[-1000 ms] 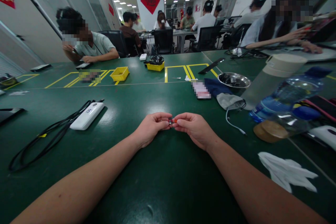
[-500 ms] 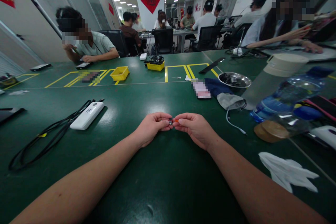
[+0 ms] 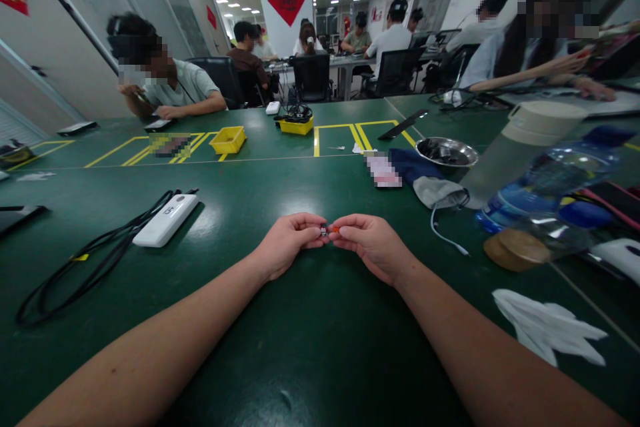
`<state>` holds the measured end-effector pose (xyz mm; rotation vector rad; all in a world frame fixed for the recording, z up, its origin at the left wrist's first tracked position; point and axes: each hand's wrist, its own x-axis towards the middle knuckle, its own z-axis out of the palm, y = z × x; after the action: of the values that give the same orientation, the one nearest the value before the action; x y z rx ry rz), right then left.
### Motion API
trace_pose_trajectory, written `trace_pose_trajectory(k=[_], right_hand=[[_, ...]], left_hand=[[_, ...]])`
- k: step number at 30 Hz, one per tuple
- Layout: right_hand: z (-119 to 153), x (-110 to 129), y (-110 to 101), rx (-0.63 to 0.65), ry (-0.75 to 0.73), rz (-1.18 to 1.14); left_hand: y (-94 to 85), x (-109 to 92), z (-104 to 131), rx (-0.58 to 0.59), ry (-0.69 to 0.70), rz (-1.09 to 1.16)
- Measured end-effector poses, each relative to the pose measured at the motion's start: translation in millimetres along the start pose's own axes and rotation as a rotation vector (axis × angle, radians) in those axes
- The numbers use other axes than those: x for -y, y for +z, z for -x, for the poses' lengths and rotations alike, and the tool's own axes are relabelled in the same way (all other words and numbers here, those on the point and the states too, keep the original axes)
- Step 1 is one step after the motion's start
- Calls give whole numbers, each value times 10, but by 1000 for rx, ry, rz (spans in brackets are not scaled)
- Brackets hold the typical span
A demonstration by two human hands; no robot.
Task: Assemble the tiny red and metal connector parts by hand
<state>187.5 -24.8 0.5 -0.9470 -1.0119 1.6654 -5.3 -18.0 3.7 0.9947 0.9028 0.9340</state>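
Observation:
Above the green table point(image 3: 300, 340), my two hands meet fingertip to fingertip in the middle of the view. My left hand point(image 3: 290, 243) pinches a small dark and silvery piece point(image 3: 324, 231) between thumb and fingers. In my right hand point(image 3: 373, 243), thumb and fingers are closed on a small orange piece point(image 3: 336, 229). The two pieces are side by side; whether they touch or are joined I cannot tell. Fingers cover most of both, and they are too small for me to name their kind.
Left of my hands lie a white power bank point(image 3: 167, 220) and a looped black cable point(image 3: 90, 260). To the right are a blue-capped bottle point(image 3: 555, 173), a metal bowl point(image 3: 447, 152) and a white glove-like cloth point(image 3: 547, 323). Farther back are a yellow bin point(image 3: 229, 140) and several seated people.
Both hands stay in nearly the same place, still pinching the small pieces. The dark piece at my left fingertips has shifted very slightly to the left.

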Motion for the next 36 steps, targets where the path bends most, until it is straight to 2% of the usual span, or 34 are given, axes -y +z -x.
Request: trace_pose_trajectory(k=[17,27,36], right_hand=[[-8,-6,-14,9,-14,5],[6,14,24,-5,-9,18],[4,25,27,-16,-24,3]], left_hand=[[8,-4,-10,33,-6,-27],[32,-21,17,55,14,-132],[12,-11,-1,74,8,-95]])
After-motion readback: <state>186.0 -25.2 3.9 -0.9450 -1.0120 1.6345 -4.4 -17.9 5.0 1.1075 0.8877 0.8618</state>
